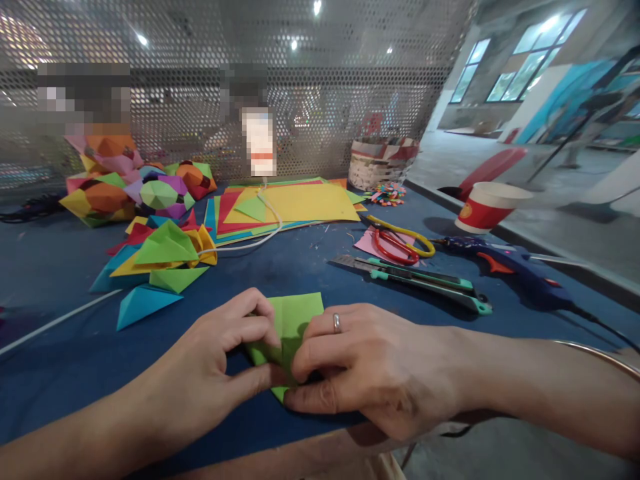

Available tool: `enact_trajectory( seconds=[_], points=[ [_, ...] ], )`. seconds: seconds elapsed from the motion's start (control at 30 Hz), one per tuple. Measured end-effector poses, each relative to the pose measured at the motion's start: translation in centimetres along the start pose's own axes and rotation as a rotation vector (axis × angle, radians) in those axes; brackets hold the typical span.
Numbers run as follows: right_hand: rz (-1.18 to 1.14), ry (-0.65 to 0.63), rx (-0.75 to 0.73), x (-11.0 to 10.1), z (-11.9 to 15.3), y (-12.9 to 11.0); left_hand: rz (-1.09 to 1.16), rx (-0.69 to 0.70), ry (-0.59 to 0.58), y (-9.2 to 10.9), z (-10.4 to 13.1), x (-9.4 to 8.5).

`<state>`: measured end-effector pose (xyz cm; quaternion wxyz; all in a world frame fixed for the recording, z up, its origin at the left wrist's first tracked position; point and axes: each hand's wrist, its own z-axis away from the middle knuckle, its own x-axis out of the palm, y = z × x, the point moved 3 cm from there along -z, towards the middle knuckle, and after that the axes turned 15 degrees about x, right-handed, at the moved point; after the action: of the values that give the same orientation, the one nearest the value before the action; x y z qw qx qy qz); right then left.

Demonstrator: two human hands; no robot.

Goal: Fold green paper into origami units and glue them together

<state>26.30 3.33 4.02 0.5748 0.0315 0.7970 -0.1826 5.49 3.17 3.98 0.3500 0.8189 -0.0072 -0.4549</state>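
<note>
A piece of green paper, with creases and a folded lower part, lies on the blue tabletop near its front edge. My left hand grips its left side, thumb and curled fingers on the paper. From the right, my right hand, a ring on one finger, holds the paper's right and lower part between thumb and bent fingers. Both hands hide portions of the sheet. Left of them sit folded paper pieces in green, blue and yellow.
A cutter knife, scissors and a glue gun lie at right, near a paper cup. Stacked coloured sheets, a basket and paper balls stand behind. A white cable crosses the table.
</note>
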Motion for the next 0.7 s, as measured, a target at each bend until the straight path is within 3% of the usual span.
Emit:
enact_trajectory(
  seconds=[0.2, 0.47, 0.7],
  points=[
    [0.022, -0.012, -0.001, -0.08, -0.12, -0.05, -0.028, -0.020, 0.014, -0.08, 0.07, 0.12],
    [-0.105, 0.081, -0.018, -0.07, 0.15, 0.24, -0.039, -0.011, 0.118, -0.66, 0.50, 0.57],
    [-0.093, 0.025, 0.044, 0.07, -0.04, 0.00, -0.079, -0.061, -0.014, -0.67, 0.32, 0.04]
  ],
)
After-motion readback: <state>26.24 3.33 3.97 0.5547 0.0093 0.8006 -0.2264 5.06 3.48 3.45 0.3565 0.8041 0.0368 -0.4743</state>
